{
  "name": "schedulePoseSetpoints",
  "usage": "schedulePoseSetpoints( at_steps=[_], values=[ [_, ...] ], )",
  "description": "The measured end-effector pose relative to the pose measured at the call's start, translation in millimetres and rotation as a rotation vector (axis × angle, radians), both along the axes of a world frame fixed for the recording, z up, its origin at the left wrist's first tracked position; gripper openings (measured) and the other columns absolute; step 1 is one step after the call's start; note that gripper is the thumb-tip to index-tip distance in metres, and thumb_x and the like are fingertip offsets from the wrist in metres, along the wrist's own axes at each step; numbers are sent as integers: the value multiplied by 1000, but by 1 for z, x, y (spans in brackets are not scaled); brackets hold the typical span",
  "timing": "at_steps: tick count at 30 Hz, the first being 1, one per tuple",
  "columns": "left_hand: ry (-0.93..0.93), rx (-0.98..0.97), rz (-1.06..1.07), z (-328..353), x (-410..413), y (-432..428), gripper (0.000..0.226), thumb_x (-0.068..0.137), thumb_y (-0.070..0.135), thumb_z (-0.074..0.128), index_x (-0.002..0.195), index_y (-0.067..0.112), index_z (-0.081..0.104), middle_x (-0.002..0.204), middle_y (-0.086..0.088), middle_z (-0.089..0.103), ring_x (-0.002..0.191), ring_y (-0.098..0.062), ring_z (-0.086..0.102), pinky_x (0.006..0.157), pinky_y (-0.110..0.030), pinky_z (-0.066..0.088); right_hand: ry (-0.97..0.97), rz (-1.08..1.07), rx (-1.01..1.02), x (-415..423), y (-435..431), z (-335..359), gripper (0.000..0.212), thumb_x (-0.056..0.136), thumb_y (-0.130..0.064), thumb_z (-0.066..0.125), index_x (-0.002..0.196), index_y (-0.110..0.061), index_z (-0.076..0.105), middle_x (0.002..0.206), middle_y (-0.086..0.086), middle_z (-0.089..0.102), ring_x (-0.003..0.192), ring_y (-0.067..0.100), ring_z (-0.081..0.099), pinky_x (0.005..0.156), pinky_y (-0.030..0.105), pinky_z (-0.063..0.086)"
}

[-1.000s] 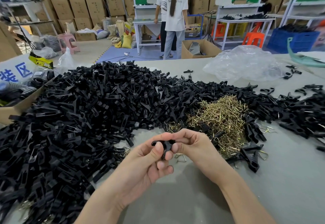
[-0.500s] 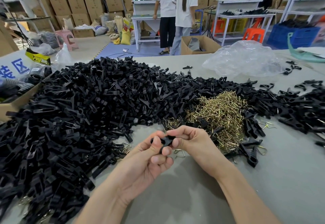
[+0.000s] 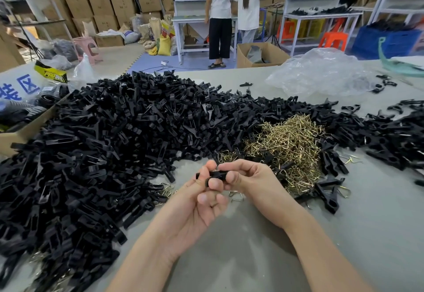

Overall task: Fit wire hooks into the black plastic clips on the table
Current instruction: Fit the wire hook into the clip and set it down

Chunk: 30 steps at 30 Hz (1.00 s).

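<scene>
My left hand (image 3: 197, 209) and my right hand (image 3: 254, 183) together pinch one black plastic clip (image 3: 214, 175) just above the grey table (image 3: 229, 257). The clip lies roughly level between my fingertips, partly hidden by them. A huge heap of black clips (image 3: 103, 154) covers the table's left and far side. A pile of brass wire hooks (image 3: 289, 144) lies just beyond my right hand. Loose hooks (image 3: 237, 196) rest on the table under my hands.
A cardboard box (image 3: 25, 131) of dark parts stands at the left edge. A crumpled clear plastic bag (image 3: 321, 71) lies at the far right. More clips (image 3: 390, 140) spread to the right. Two people stand by a workbench beyond the table.
The clip has turned more level between my fingers and more of it shows past my left fingertips. Both hands stay in the same place.
</scene>
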<state>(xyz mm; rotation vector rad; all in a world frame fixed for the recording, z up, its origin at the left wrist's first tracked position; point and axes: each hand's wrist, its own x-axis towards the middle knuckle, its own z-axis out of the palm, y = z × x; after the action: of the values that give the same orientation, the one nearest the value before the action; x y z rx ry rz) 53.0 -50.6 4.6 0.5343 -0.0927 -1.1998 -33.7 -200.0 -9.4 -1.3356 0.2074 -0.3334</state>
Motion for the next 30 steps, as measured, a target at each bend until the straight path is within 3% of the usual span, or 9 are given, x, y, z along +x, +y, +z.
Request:
schedulePoseSetpoints(
  at_steps=[8, 12, 17, 20, 22, 26, 30],
  values=[
    [-136, 60, -15, -1, 5, 1, 31, 101, 25, 48, 105, 12, 76, 79, -5, 60, 53, -10, 53, 65, -30, 57, -44, -25, -8, 2, -2, -5, 26, 81, -35, 78, 101, -18, 79, 90, 9, 74, 83, 16, 68, 82, 23, 54],
    [-403, 186, 55, 0, 3, -2, 44, 88, 43, 57, 111, 9, 71, 80, -9, 63, 58, -15, 56, 63, -32, 56, -50, -67, -38, 2, -5, -6, 21, 84, -30, 74, 101, -17, 79, 84, 6, 73, 80, 14, 66, 81, 22, 53],
    [-726, 328, 241, -3, 0, -3, 58, 76, 41, 66, 121, 3, 65, 84, -5, 66, 65, -16, 56, 67, -29, 51, -43, -114, -86, 1, -6, -4, 21, 83, -28, 73, 100, -17, 78, 82, 1, 75, 80, 8, 69, 77, 17, 52],
    [-1162, 549, 358, -7, 1, -2, 31, 86, 35, 69, 115, 24, 67, 81, 8, 70, 67, -10, 61, 67, -14, 46, -41, -141, -80, 2, -7, -5, 22, 86, -22, 72, 107, -17, 76, 89, -1, 77, 83, 8, 70, 79, 17, 53],
    [-1371, 599, 417, -13, 0, -2, 26, 88, 27, 72, 111, 38, 64, 86, 14, 69, 71, -2, 61, 68, -9, 44, -51, -143, -61, 3, -8, -7, 25, 91, -13, 68, 115, -17, 73, 102, -2, 77, 87, 10, 71, 83, 18, 54],
    [-1503, 600, 488, -21, -2, -6, 38, 90, 21, 72, 108, 51, 57, 95, 29, 64, 82, 0, 60, 73, -7, 43, -103, -93, 6, 1, -8, -9, 33, 92, -11, 65, 124, -18, 68, 120, 2, 73, 100, 13, 70, 90, 22, 54],
    [-1527, 567, 497, -24, -2, -6, 39, 90, 22, 72, 110, 51, 57, 94, 26, 64, 80, 2, 60, 71, -6, 42, -143, -100, 38, -2, -6, -10, 31, 96, -6, 61, 125, -15, 68, 122, 6, 72, 108, 17, 69, 92, 24, 54]
  ],
)
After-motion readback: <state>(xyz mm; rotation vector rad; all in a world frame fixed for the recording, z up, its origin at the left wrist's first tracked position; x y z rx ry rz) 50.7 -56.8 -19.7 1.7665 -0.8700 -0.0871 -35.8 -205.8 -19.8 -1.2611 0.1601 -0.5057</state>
